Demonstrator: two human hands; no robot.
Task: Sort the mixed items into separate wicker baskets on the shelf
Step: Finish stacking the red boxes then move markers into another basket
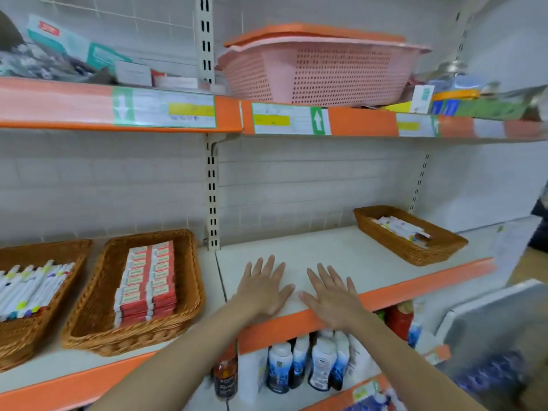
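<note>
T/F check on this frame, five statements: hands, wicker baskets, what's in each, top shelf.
1. Both hands lie flat, fingers spread, on the shelf: left hand, right hand. True.
2. The middle wicker basket holds red boxes. True.
3. The right wicker basket is empty. False: it holds pale packets.
4. The left wicker basket holds bottles. False: pens.
5. A pink plastic basket sits on the upper shelf. True.

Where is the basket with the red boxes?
In the head view, the basket with the red boxes sits on the middle shelf, left of both hands, beside the basket of pens.
</note>
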